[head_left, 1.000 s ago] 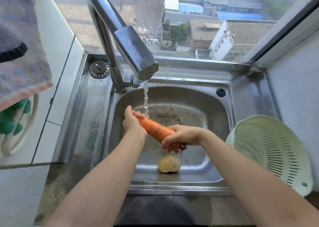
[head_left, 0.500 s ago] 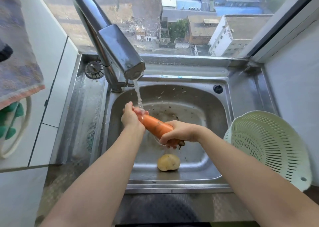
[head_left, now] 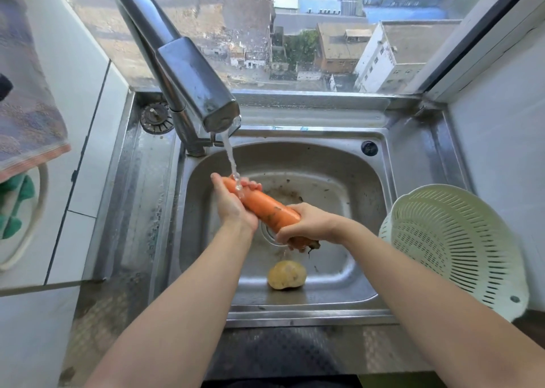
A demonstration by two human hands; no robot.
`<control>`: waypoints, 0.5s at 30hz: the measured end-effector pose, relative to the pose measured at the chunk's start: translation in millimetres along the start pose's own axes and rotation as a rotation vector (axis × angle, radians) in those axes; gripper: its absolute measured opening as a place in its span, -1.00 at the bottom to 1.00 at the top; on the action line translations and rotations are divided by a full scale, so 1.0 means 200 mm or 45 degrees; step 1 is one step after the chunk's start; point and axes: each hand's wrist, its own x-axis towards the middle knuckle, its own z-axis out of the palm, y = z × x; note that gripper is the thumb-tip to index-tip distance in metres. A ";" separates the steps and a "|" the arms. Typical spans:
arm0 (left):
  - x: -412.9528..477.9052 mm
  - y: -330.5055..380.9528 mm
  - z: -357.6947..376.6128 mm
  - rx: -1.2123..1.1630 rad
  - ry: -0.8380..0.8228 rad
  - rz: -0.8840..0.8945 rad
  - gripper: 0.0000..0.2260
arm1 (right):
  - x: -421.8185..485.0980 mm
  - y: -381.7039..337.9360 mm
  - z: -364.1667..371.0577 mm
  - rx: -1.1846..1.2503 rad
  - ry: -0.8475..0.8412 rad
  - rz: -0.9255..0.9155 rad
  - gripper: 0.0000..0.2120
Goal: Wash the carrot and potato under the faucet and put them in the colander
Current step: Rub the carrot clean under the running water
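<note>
Both my hands hold an orange carrot [head_left: 267, 208] above the steel sink [head_left: 348, 181]. My left hand [head_left: 233, 203] grips its thin far end, where the water from the faucet [head_left: 188, 72] lands. My right hand [head_left: 306, 225] grips its thick near end, with the stub sticking out below my fingers. A yellowish potato [head_left: 286, 275] lies on the sink floor near the front wall, under my right hand. The pale green colander [head_left: 451, 246] leans at the sink's right edge with nothing in it.
A black drain strainer [head_left: 156, 118] lies on the steel ledge left of the faucet base. A patterned cloth [head_left: 26, 116] hangs at the far left over the white tiled counter. A window runs behind the sink, and a white wall stands on the right.
The carrot has shifted a little so that the stream now falls on its thin end by my left fingers. My head has tilted, moving the view slightly. The potato and colander have not moved.
</note>
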 end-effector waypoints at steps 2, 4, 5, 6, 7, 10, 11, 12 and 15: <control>0.00 -0.01 0.03 0.280 0.212 0.115 -0.75 | 0.04 -0.01 0.05 -0.289 0.246 -0.067 -0.64; 0.03 0.03 0.02 0.363 0.344 0.057 -0.75 | 0.07 0.00 0.11 -0.462 0.366 -0.133 -0.63; 0.04 0.06 0.01 0.323 0.329 -0.007 -0.69 | 0.08 0.01 0.13 -0.410 0.344 -0.155 -0.63; 0.05 0.09 -0.01 0.262 0.261 -0.050 -0.63 | 0.09 0.01 0.13 -0.294 0.299 -0.162 -0.61; 0.04 0.11 -0.02 0.219 0.175 -0.081 -0.59 | 0.09 0.01 0.14 -0.166 0.258 -0.167 -0.57; 0.01 0.09 -0.06 0.453 -0.079 -0.065 -0.62 | 0.10 -0.04 0.16 -0.022 0.314 -0.183 -0.56; -0.01 0.06 -0.08 0.594 -0.121 -0.047 -0.61 | 0.12 -0.07 0.17 -0.024 0.393 -0.163 -0.55; -0.03 0.03 -0.10 0.695 -0.152 -0.027 -0.60 | 0.13 -0.09 0.17 0.014 0.451 -0.123 -0.52; -0.07 0.01 -0.14 0.725 -0.162 0.019 -0.68 | 0.17 -0.13 0.20 0.212 0.361 0.003 -0.56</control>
